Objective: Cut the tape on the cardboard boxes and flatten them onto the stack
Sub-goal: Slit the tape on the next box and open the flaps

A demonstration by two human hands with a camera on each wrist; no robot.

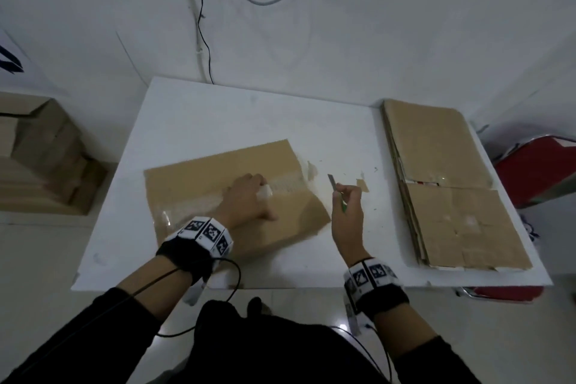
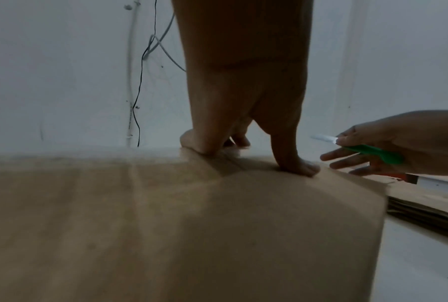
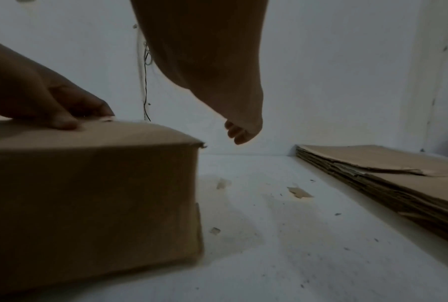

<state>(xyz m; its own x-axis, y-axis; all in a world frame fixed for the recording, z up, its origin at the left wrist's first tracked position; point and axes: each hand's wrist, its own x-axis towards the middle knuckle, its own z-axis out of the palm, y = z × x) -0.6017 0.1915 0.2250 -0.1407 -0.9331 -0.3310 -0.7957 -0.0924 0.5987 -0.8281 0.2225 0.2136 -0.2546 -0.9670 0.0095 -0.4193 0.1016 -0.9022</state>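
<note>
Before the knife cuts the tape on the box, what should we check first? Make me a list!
1. Box held steady: ok, left hand presses on its top.
2. Knife gripped: ok, right hand holds its green handle.
3. Blade out: ok, it shows past the fingers.
4. Blade on the tape: not ok, it is off to the box's right, above the table.
5. Left fingers clear of the cut line: not ok, they rest on the tape.
6. Stack ready: ok, flat at the right.
</note>
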